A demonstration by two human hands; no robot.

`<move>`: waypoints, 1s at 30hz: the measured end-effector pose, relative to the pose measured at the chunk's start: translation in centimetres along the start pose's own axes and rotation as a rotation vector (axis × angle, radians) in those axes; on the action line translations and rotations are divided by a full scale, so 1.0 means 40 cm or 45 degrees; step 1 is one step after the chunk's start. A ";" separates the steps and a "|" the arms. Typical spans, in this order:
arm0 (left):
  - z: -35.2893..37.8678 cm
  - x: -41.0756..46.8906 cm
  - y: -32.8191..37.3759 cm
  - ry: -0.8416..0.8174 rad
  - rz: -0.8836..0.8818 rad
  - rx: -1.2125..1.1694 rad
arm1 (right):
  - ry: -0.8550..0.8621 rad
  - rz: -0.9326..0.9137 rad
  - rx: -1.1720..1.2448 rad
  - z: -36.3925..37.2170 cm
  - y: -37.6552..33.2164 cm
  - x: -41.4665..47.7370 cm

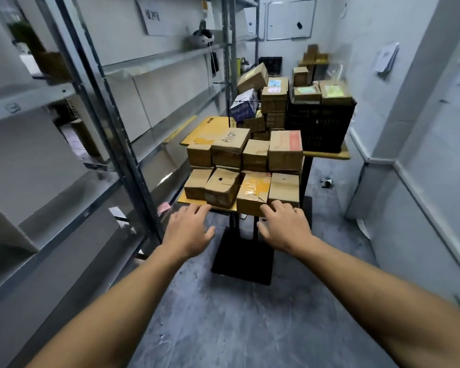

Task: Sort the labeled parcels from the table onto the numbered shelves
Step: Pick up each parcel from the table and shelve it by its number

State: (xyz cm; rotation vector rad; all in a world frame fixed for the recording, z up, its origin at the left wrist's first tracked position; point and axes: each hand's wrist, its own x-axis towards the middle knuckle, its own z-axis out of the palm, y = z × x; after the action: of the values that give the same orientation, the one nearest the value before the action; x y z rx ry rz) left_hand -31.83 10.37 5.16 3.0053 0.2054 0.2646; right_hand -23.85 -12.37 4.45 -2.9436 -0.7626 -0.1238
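1. State: left hand [190, 229] and right hand [284, 224] are both open, fingers spread, holding nothing, at the near edge of the small yellow-topped pedestal bench [209, 127]. Brown cardboard parcels [230, 147] sit on it in two tiers; none is lifted.
2. Risk, collapse: the front row appears to carry part of the upper tier. Pulling the yellow-taped front parcel [252, 193], the one nearest the right fingertips [266, 208], could drag or tip the boxes above onto the floor. Taking from the top tier looks safer.
3. Risk, edge: the front row sits right at the bench lip. A sideways nudge from either hand may slide a parcel off.
4. Risk, bench: the top stands on slim posts above a black base plate [242, 261]. A heavy push on the near edge could rock the whole load.
5. Risk, crush: the dented brown parcel with a punched hole [222, 188] looks caved in. A hard squeeze may burst it.
6. Risk, mis-sort: no label is readable on the near faces, and the tags on the tall grey metal shelves [154, 62] at left are blurred. A parcel needs turning and reading before shelving, or it may go to the wrong shelf.
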 end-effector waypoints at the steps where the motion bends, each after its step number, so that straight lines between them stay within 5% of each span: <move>1: 0.014 0.030 0.007 -0.010 0.018 -0.001 | -0.004 0.018 0.004 0.010 0.017 0.017; 19: 0.289 0.593 0.126 -0.317 0.438 -0.138 | -0.140 0.413 -0.003 0.195 0.244 0.363; 30: 0.447 0.756 0.224 -0.476 0.453 -0.057 | -0.266 0.505 0.097 0.272 0.403 0.504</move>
State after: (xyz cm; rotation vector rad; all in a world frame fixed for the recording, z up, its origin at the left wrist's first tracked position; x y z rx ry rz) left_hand 2.01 4.08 -6.17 2.9560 -0.3651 -0.2615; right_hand 2.19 -15.48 -5.48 -2.9935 -0.1826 0.2404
